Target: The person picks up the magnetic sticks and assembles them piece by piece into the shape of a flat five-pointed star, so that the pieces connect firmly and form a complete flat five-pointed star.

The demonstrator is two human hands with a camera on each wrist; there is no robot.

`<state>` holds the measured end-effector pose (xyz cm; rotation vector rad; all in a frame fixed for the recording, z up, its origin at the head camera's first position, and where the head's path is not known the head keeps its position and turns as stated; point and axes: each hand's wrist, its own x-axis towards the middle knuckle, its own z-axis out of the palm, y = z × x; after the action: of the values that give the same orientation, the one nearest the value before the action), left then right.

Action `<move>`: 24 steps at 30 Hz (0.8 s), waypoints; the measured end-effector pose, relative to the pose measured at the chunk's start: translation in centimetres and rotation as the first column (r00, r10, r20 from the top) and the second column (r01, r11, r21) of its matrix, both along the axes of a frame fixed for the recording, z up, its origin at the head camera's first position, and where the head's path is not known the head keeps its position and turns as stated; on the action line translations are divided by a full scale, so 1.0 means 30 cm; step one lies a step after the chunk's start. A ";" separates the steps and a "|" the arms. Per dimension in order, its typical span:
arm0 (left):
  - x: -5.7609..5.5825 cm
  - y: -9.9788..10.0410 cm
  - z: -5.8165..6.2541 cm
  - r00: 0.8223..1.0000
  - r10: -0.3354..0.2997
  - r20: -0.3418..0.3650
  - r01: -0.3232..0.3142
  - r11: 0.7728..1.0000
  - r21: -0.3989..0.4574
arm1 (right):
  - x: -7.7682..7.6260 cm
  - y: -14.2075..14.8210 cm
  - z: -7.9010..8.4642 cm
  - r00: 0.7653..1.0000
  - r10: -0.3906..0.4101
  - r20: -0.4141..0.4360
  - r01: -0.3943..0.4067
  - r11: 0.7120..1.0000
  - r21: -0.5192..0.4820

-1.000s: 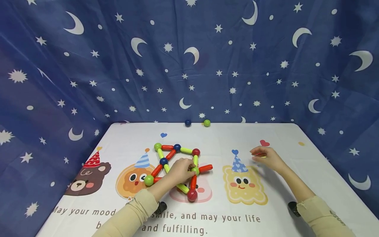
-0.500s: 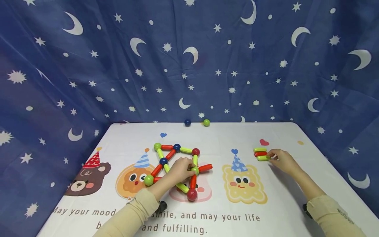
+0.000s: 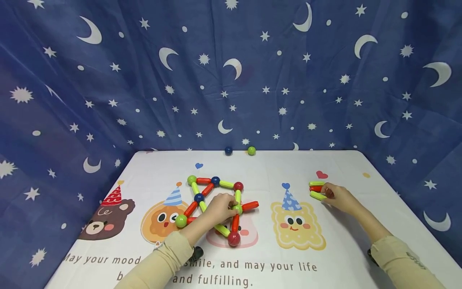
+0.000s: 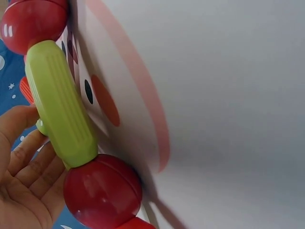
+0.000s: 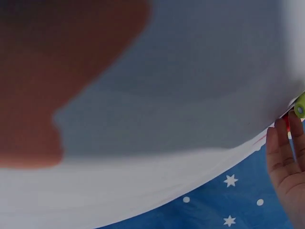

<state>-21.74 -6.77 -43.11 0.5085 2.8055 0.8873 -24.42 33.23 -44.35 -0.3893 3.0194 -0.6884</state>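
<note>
In the head view my left hand [image 3: 221, 209] pinches a green ball [image 3: 237, 209] on the right side of a flat frame of magnetic sticks and balls. A red stick [image 3: 250, 206] juts out to the right from that ball. In the left wrist view, a yellow-green stick [image 4: 61, 102] between two red balls [image 4: 103, 192] passes in front of this hand's fingers. Farther right, my right hand [image 3: 339, 198] pinches the right end of the nearest yellow-green stick [image 3: 317, 195]. A red stick [image 3: 315, 188] and another yellow-green stick [image 3: 316, 183] lie just behind it, their right ends partly covered by the fingers.
Near the table's back edge sit a loose blue ball [image 3: 228, 151] and a loose green ball [image 3: 251, 151]. The white tablecloth [image 3: 274, 273] carries printed cartoon figures and text. Behind the table hangs a blue curtain [image 3: 252, 112] with moons and stars.
My right hand drew back rightward from over the three sticks, then came to the nearest one, which now slants away from the red stick. The left hand and the frame stayed put.
</note>
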 end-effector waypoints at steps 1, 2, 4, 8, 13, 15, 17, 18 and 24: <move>0.000 0.000 0.001 1.000 -0.002 -0.001 0.002 1.000 0.000 | 0.000 -0.006 -0.001 1.000 -0.014 0.006 0.014 1.000 0.001; 0.000 0.000 0.002 1.000 -0.006 -0.006 0.006 1.000 -0.002 | 0.001 -0.012 -0.001 0.999 -0.031 0.012 0.031 1.000 0.005; 0.000 0.001 0.003 1.000 -0.013 -0.009 0.013 1.000 -0.001 | 0.003 -0.027 0.001 0.998 -0.055 0.024 0.055 0.998 0.012; -0.003 0.001 0.003 1.000 -0.015 -0.005 0.015 1.000 0.009 | -0.002 -0.059 0.008 0.997 -0.063 0.034 0.062 0.998 0.014; 0.000 -0.004 0.004 1.000 -0.001 0.018 0.001 1.000 0.016 | -0.015 -0.114 0.001 0.999 0.003 0.034 -0.001 0.999 -0.043; 0.002 -0.007 0.008 1.000 0.004 0.023 -0.004 1.000 0.016 | -0.019 -0.140 0.000 0.999 0.030 0.029 -0.027 0.996 -0.081; 0.002 -0.008 0.011 1.000 0.004 0.021 -0.005 1.000 0.016 | -0.022 -0.169 0.004 0.998 0.049 0.027 -0.045 0.992 -0.121; 0.002 -0.007 0.012 1.000 0.003 0.019 -0.004 1.000 0.015 | -0.024 -0.184 0.006 0.998 0.054 0.029 -0.049 0.989 -0.139; 0.000 -0.001 0.014 1.000 -0.006 0.018 0.006 1.000 0.015 | -0.046 -0.285 0.024 0.991 0.108 0.084 -0.088 0.973 -0.215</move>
<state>-21.74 -6.81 -42.70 0.5082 2.7814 0.9073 -25.80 24.68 -43.64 -0.4922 2.8248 -0.9924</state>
